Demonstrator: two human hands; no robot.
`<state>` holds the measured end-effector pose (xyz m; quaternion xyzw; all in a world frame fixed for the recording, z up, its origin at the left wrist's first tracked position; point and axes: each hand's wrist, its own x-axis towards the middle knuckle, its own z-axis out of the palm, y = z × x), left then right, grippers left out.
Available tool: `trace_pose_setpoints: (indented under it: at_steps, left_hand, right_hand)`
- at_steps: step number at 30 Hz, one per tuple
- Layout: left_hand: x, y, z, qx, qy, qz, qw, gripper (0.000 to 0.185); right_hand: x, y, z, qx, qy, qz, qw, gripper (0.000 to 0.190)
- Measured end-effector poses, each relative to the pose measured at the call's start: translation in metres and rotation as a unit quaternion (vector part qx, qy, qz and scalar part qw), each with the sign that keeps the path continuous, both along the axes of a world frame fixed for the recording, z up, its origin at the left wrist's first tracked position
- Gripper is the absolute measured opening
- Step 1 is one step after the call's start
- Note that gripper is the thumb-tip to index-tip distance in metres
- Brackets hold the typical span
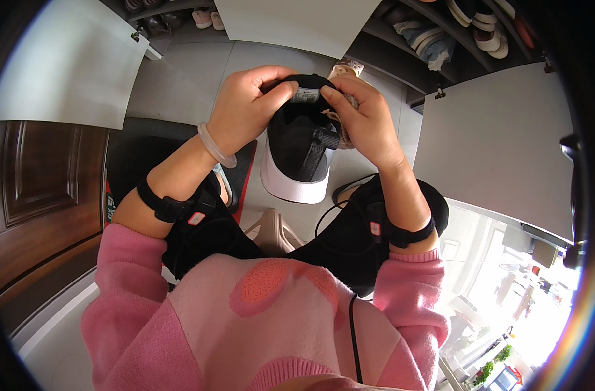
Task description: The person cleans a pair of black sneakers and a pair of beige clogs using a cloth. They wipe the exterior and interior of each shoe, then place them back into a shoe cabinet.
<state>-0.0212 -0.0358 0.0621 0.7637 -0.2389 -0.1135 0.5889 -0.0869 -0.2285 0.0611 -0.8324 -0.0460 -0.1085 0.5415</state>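
A black Nike sneaker with a thick white sole is held up in front of me, its heel turned towards me. At its far side, my left hand pinches the left edge of the tongue between thumb and fingers. On the opposite edge my right hand has its thumb pressed beside the pale label inside the tongue. Some brown textured cloth shows beneath the right hand, partly hidden by it and the shoe. A heel pull loop stands out from the sneaker's back.
Open shoe cabinets hold several shoes, including pink ones and sneakers. Cabinet doors stand at left and right. A patterned clog is on the floor beyond my right hand. Between my legs is a beige plastic stool.
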Motion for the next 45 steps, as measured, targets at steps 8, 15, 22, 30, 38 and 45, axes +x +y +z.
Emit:
trace_pose_setpoints:
  at_steps: [8,15,22,30,38,45]
  left_hand:
    - [-0.0017,-0.0007,0.0011,0.008,0.004,-0.009,1.0,0.023]
    - [-0.0023,0.0002,-0.0025,0.012,0.009,-0.006,1.0,0.023]
    - [-0.0009,0.0004,-0.0006,0.01,0.008,-0.008,1.0,0.023]
    - [-0.003,-0.0008,-0.0014,0.003,0.015,-0.013,1.0,0.022]
    - [-0.0041,-0.0011,0.0018,-0.012,0.022,-0.016,1.0,0.022]
    - [-0.0027,-0.0002,-0.001,0.005,0.003,-0.01,1.0,0.022]
  right_hand:
    - [-0.0028,-0.0012,-0.0002,0.005,0.03,0.001,1.0,0.016]
    - [-0.0048,0.0001,0.0012,0.011,0.034,0.001,0.999,0.016]
    - [-0.0021,-0.0003,-0.0005,-0.005,0.013,-0.002,1.0,0.019]
    - [-0.0045,-0.0012,-0.0031,0.001,0.019,-0.002,1.0,0.016]
    - [-0.004,-0.0014,-0.0016,-0.008,0.019,-0.002,1.0,0.02]
    - [-0.0027,-0.0017,-0.0034,-0.017,0.024,-0.003,1.0,0.019]
